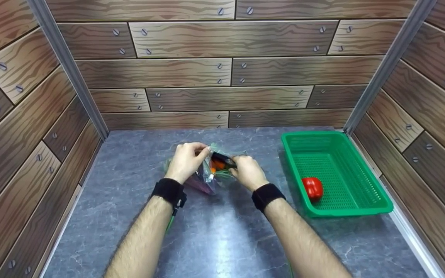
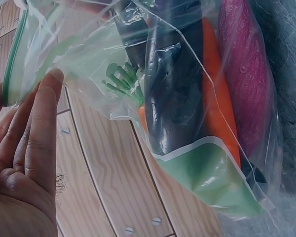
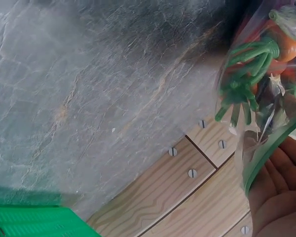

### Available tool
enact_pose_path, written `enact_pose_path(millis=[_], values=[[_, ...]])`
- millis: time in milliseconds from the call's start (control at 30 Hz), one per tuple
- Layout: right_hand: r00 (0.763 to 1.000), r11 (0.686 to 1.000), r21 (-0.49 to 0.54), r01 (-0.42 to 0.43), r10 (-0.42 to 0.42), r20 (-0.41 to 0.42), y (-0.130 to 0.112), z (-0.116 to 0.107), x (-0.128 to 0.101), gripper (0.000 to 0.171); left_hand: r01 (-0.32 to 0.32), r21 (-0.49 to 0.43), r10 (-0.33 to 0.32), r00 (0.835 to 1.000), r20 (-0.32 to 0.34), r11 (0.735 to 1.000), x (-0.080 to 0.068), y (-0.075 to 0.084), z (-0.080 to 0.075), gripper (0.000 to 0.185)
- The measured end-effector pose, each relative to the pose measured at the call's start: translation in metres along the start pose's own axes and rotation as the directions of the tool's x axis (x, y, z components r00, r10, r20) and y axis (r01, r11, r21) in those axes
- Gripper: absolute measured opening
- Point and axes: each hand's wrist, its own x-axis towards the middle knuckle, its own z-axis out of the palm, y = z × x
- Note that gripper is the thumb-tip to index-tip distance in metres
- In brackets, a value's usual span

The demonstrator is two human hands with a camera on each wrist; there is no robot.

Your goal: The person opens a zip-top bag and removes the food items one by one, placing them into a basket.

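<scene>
Both hands are working the clear plastic bag [image 1: 207, 173], which is sitting mid-worktop, nearer the back edge than the front. Left hand [image 1: 185, 160] is pinching one lip of the bag's mouth, fingers lying straight and close together against the green zip strip [image 2: 12, 59] in the wrist view; right hand [image 1: 247, 172] is gripping the opposite lip, though its fingertips are hidden, so I cannot tell exactly how they are lying. Inside: an eggplant [image 2: 175, 94], a carrot [image 2: 219, 103] with green top [image 3: 244, 81], and a purple vegetable [image 2: 244, 74] (exact kind unclear). The green basket [image 1: 361, 210] is sitting at the worktop's right edge, with a red pepper [image 1: 312, 188] in its front part. My read: they're opening the bag. Pulling the lips straight apart and keeping the mouth up should be stopping the contents from spilling.
</scene>
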Motion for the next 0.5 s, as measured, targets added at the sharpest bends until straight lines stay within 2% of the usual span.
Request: enact_pose_path(millis=[100,267,500], values=[[0.999,0.999,0.003,-0.033,0.033,-0.019,0.001,0.004,0.001,0.021,-0.006,0.008,0.006,1.000,0.003,1.000,0.000,0.001,0.001,0.028],[0.993,0.995,0.038,-0.093,0.095,-0.076,0.002,0.009,0.000,0.012,-0.006,0.013,0.006,1.000,0.004,1.000,0.000,0.002,0.001,0.029],[0.984,0.994,0.071,-0.082,0.092,-0.153,0.001,0.013,-0.003,0.008,0.004,-0.006,-0.004,1.000,-0.005,1.000,0.000,0.001,0.000,0.028]])
